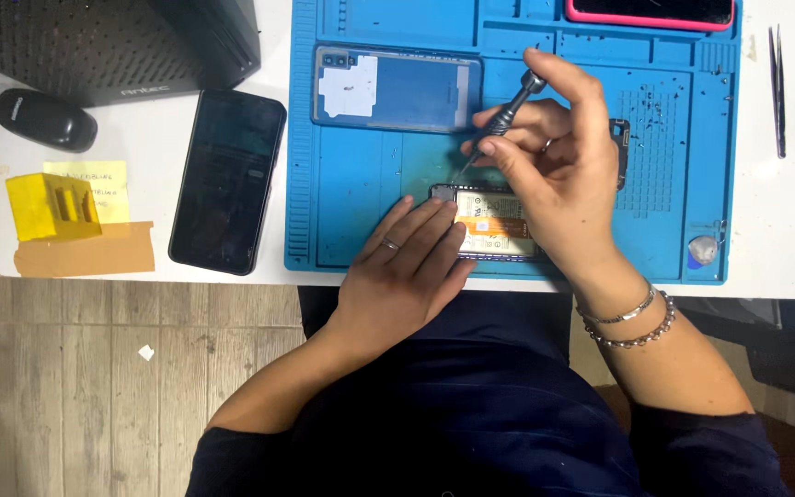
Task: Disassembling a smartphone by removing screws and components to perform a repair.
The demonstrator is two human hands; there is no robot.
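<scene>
Right hand (558, 170) grips a slim grey metal screwdriver (501, 120) over an opened black smartphone (494, 225) at the blue silicone mat's (351, 184) front edge; left hand (407, 267), fingers flat, steadies it.

A black phone (227, 181) is laid face up on the white tabletop (154, 129), just left of the blue mat (342, 198). A yellow block (51, 205) is set on brown tape (85, 250), beside a yellow note (103, 179). A black mouse (45, 119) is seen further left. Tweezers (777, 87) are laid at the right. A pink-edged phone (650, 13) is placed at the top.
</scene>
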